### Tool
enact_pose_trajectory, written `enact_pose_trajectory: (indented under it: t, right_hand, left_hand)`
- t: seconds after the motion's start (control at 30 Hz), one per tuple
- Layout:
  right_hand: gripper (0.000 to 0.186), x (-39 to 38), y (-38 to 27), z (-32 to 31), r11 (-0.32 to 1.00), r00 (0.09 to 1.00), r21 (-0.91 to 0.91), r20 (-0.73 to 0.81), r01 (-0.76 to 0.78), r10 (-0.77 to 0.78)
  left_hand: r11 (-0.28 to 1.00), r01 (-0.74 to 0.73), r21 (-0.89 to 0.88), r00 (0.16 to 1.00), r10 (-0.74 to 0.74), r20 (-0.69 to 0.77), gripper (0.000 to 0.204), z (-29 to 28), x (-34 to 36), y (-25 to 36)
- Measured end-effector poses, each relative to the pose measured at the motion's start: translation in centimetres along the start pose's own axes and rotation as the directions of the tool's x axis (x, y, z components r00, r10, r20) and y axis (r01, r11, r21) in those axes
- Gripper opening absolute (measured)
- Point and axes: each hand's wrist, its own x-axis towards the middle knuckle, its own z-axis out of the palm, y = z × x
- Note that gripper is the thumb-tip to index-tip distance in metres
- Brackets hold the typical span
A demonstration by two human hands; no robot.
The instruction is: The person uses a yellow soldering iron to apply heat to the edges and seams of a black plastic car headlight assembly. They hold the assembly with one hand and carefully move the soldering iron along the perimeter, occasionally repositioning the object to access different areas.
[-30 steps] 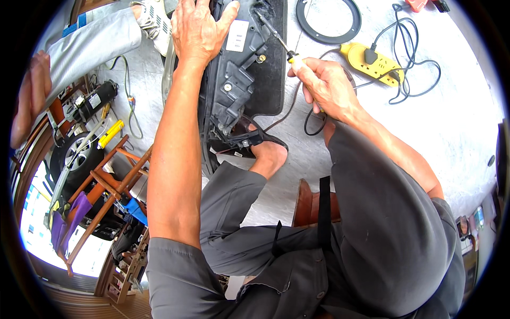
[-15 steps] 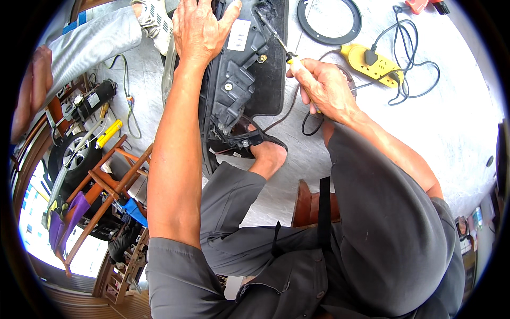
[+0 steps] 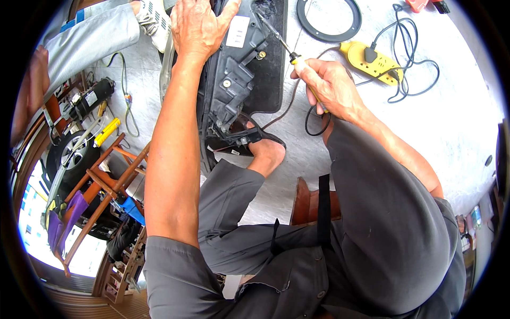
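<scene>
Right hand's (image 3: 333,90) grip is closed round yellow-handled tool (image 3: 296,59), tip near black housing (image 3: 229,80). Left hand's (image 3: 199,26) grip is spread open on housing, which overlaps black mat's (image 3: 269,87) left side.

The short sleeves (image 3: 178,274) and trousers (image 3: 229,194) are dark grey.

Black ribbed housing (image 3: 232,73): moulded plastic, matt. Slim yellow-handled tool (image 3: 281,41): shaft bare metal, shiny. Oblong yellow power strip (image 3: 380,64): smooth plastic. White rectangular label (image 3: 237,32): paper-like. Dark grey trousers (image 3: 229,194): matt cloth.
</scene>
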Motion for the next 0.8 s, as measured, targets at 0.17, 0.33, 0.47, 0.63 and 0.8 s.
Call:
enact_pose_trajectory:
  t: [0.17,0.33,0.47,0.63,0.8]
  right_hand:
    - [0.047,-0.5,0.9,0.2,1.0,1.0,0.003,0.017,0.001,-0.001]
    - [0.046,-1.2,1.8,-0.2,0.999,0.998,-0.025,0.052,0.035,-0.034]
    - [0.042,-2.7,2.4,-0.9,1.0,1.0,0.005,0.007,0.015,-0.015]
    - [0.035,-3.1,2.4,-3.0,0.997,0.958,0.054,-0.286,0.046,-0.029]
    - [0.042,-0.8,3.2,-9.2,0.906,0.865,-0.423,-0.451,0.011,-0.221]
  left_hand:
    - [1.0,0.019,-0.014,1.0,-0.018,0.011,0.079,0.0,0.1,0.3]
    - [0.999,0.029,-0.021,0.999,-0.029,0.031,0.078,-0.3,0.2,0.4]
    - [0.999,0.034,-0.025,0.999,-0.033,0.037,0.077,-0.4,0.4,0.6]
    - [0.997,0.06,-0.038,0.997,-0.058,0.058,0.078,-0.8,0.4,1.0]
    - [0.998,-0.046,-0.037,0.998,0.044,-0.048,0.071,-0.4,0.2,0.0]
